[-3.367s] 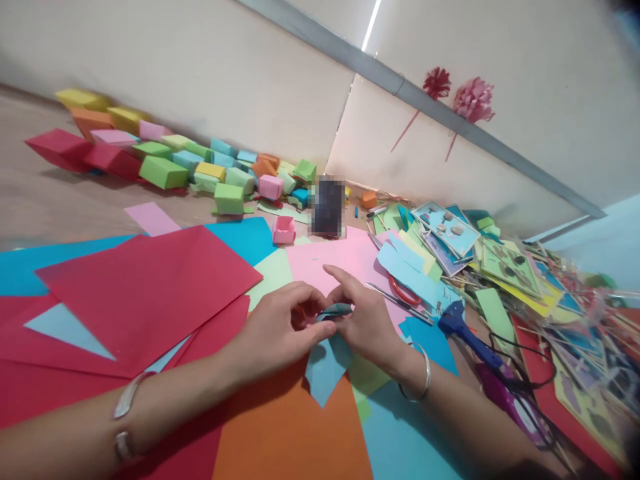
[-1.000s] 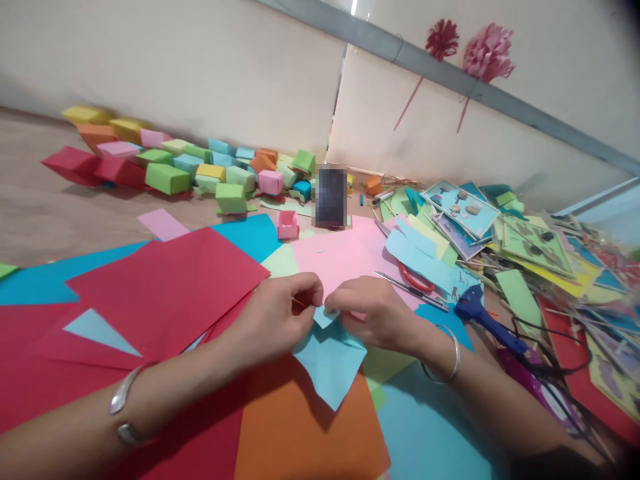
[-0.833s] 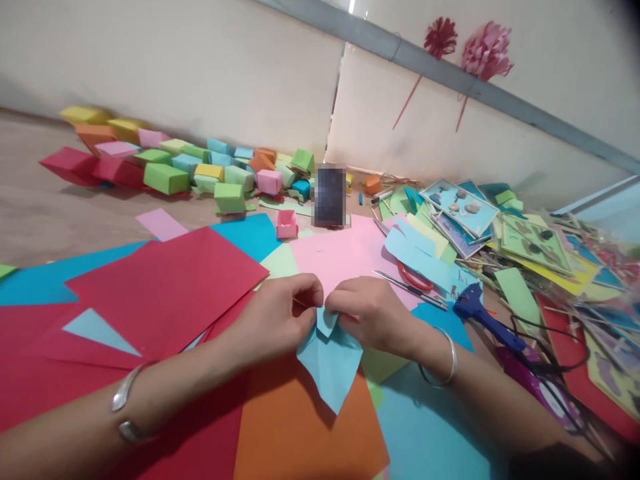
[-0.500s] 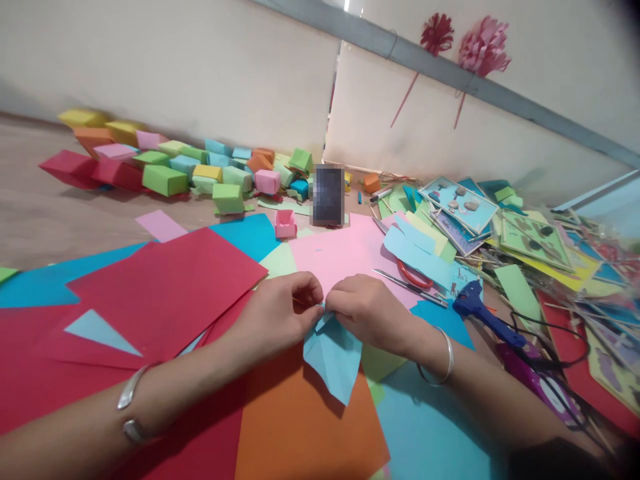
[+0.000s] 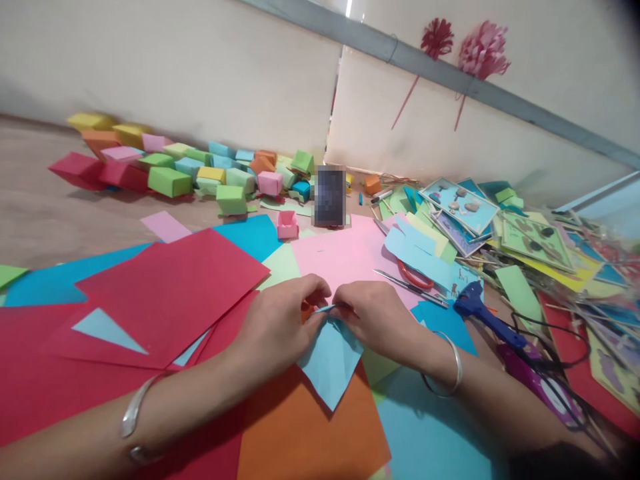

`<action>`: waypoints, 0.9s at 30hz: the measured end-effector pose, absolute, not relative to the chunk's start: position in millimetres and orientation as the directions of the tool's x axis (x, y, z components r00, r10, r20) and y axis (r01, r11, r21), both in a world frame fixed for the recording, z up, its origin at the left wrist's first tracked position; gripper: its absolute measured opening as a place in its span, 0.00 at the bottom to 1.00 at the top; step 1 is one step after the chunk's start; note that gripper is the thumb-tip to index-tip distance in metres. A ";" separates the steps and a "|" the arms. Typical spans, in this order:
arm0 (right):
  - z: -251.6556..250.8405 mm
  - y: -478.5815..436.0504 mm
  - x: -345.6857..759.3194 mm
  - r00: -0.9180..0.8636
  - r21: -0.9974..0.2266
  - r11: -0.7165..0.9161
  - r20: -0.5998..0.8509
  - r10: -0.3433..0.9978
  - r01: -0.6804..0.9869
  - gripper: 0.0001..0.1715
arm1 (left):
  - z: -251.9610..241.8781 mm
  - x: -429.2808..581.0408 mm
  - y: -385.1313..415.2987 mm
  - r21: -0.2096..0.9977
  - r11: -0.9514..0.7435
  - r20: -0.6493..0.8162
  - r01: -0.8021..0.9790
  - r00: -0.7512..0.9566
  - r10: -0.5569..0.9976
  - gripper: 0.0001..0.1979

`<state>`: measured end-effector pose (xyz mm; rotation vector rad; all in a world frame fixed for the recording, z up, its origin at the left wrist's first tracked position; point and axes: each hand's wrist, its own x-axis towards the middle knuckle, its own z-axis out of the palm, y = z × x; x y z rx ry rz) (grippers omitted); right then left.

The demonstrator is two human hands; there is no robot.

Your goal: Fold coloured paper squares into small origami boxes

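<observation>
A creased sheet of light blue paper (image 5: pixel 333 367) is held between both hands, one corner pointing down toward me. My left hand (image 5: pixel 287 313) pinches its upper edge between thumb and fingers. On the other side, my right hand (image 5: pixel 373 313) has its fingers closed on the same edge, close to the left fingertips. The far side of the paper is hidden by the fingers. Under it lies an orange sheet (image 5: pixel 310 433), with red paper (image 5: pixel 185 287) to the left and a pink sheet (image 5: pixel 330 257) just beyond the hands.
Folded paper boxes (image 5: pixel 170 181) stand along the wall at the back left, and a small pink box (image 5: pixel 287 225) nearer. Red-handled scissors (image 5: pixel 415 275), a blue and purple glue gun (image 5: pixel 493 320) with its cord, and piled paper and picture cards (image 5: pixel 460 203) lie at right.
The light blue paper now looks flatter and more spread, its lower corner slightly further left. Both hands have shifted a little, and the fingers have changed their hold on the upper edge.
</observation>
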<state>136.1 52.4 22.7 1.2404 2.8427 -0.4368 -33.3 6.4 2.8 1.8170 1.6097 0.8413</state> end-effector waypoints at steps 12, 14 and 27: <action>13.4 46.1 135.4 -0.751 -0.166 0.750 0.071 0.656 0.640 0.08 | -5.9 -39.1 1.7 0.320 -0.484 0.327 0.815 0.384 0.863 0.17; 12.1 46.4 135.0 -0.753 -0.145 0.754 0.074 0.654 0.641 0.08 | -5.0 -38.7 0.6 0.263 -0.470 0.304 0.842 0.390 0.869 0.18; 8.3 51.5 134.3 -0.749 -0.140 0.747 0.048 0.661 0.650 0.15 | 2.9 -38.6 9.3 0.325 -0.243 0.046 0.914 0.241 0.969 0.12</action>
